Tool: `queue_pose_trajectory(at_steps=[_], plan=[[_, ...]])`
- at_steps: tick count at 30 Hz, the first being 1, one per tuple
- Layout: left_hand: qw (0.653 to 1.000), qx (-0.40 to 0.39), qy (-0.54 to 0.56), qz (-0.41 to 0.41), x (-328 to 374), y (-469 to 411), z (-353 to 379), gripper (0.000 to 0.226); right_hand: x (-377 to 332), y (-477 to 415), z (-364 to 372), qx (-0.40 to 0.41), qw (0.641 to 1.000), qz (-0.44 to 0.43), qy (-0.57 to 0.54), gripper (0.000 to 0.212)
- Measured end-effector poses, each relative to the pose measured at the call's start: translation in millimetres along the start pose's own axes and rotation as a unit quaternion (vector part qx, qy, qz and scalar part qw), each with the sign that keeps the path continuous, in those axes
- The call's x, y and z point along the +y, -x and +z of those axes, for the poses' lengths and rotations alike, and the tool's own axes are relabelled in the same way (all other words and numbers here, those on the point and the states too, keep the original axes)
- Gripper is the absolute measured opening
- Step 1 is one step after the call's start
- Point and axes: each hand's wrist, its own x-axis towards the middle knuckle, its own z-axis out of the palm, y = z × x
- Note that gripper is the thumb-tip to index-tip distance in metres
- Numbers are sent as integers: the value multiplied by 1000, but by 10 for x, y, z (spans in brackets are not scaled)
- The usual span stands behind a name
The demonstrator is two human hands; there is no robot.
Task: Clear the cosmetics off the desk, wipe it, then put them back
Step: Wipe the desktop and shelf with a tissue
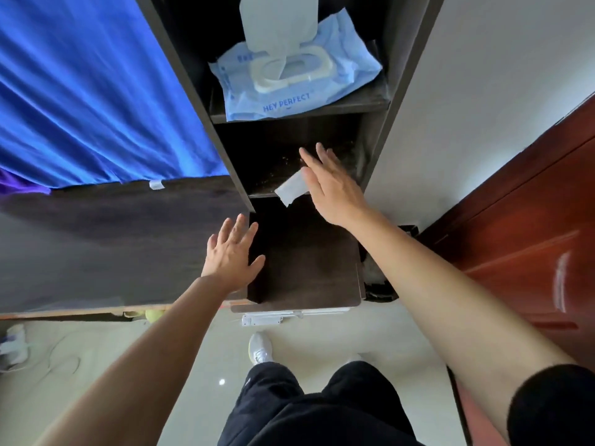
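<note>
**Dark shelves, one wipe under the right hand**

Dark wood filled the middle of the view: a table (128, 239) with a narrow shelf unit rising from its right end, a blue curtain (80, 91) behind on the left, and a white wall (499, 75) and a red door (531, 220) to the right. A pale floor (193, 342) and one white shoe (260, 347) showed below the table's front edge.

Both bare forearms reached forward. The left hand (231, 252) lay palm down on the table toward its right end, just in front of the foot of the unit's left upright, its fingers spread and straight and holding nothing. The right arm stretched farther, up to the lower shelf (273, 169). The right hand (331, 185) was flat there with its fingers straight and close together, pressing down on a wipe (289, 188) rather than curling round it.

The wipe was white and roughly rectangular. Its right part was hidden beneath the fingers, and its near corner hung over the lower shelf's front edge. That shelf's surface looked speckled with pale dust behind the wipe.

On the upper shelf (322, 111) lay a light-blue pack of wet wipes (347, 66), overhanging the front edge a little. Its white lid (277, 24) stood flipped up and open.
</note>
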Motion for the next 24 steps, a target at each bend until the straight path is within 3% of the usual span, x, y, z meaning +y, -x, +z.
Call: queue_pose_trajectory(at_steps=[4, 8, 12, 18, 22, 24], plan=[[999, -19, 26, 15, -183, -106, 138, 74, -85, -438, 109, 83, 994, 64, 8, 55], [997, -63, 20, 34, -387, -183, 292, 74, 38, -433, 479, -28, 984, 162, 68, 66], [995, -87, 17, 47, -551, -273, 374, 75, 23, -299, 719, -114, 981, 107, 115, 65], [992, -125, 15, 22, -664, -359, 472, 77, -69, -643, 747, -27, 977, 103, 183, 53], [991, -131, -20, 16, -577, -374, 566, 82, -110, -726, 1023, -113, 972, 73, 192, 56], [991, -131, -26, 5, -506, -385, 598, 85, -99, -585, 1116, -111, 972, 64, 195, 61]])
